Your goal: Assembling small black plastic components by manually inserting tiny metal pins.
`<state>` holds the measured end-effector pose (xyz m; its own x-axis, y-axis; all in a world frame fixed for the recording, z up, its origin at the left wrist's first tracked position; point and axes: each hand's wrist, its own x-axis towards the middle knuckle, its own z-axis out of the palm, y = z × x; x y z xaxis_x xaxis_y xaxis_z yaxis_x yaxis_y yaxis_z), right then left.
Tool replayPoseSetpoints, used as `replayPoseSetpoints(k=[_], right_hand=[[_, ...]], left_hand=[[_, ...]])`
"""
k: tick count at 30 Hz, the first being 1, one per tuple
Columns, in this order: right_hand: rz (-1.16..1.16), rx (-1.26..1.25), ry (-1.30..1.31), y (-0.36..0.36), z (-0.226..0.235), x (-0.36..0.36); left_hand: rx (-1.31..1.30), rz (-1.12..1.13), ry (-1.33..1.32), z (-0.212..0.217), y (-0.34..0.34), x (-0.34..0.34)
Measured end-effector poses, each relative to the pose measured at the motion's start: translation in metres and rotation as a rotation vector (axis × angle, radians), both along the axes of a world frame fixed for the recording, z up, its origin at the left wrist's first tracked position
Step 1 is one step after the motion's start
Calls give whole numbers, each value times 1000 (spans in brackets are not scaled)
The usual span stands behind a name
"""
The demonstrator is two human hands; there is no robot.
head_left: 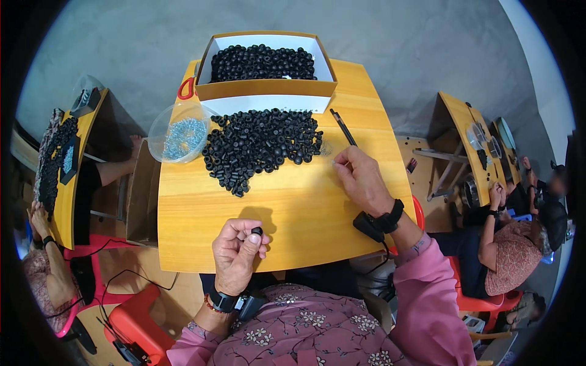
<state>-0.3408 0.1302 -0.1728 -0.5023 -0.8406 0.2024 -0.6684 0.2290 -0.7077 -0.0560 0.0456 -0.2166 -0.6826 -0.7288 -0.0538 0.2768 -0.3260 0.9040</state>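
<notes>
Left hand (237, 255) is pinching a black bead (257, 231) near the table's (305, 213) near edge.
It is likely handling light, hard and slippery, suiting a sidewall pinch; whether the right hand (366, 178) is gripping anything, I cannot tell.

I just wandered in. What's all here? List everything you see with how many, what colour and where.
Table: one, yellow wood, centre
Open box: one, brown and white, table's far end
Boxed beads: many, black, inside it
Bead pile: many, black, nearer
Tub: one, clear, left of pile, holding pale-blue bits
Scissors: one, red-handled, beside box
Pen: at least one, black, right of pile
Side tables: at least two, yellow, left and right
Seats: several, red or pink, both sides
Co-workers: at least two, patterned clothes, both edges
Left hand: one, lower centre, pinching one black bead
Right hand: one, near pen; grip unclear
</notes>
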Motion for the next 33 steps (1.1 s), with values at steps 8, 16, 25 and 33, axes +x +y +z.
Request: replayPoseSetpoints(k=[8, 16, 25, 33], right_hand=[[114, -75, -131, -2, -6, 26], [104, -62, -150, 5, -9, 21], [305, 59, 249, -3, -19, 50], [407, -6, -213, -3, 12, 84]], left_hand=[[-4, 8, 3, 0, 1, -1], [-13, 12, -4, -2, 0, -3], [27, 24, 53, -2, -2, -1], [86, 43, 143, -7, -2, -5]])
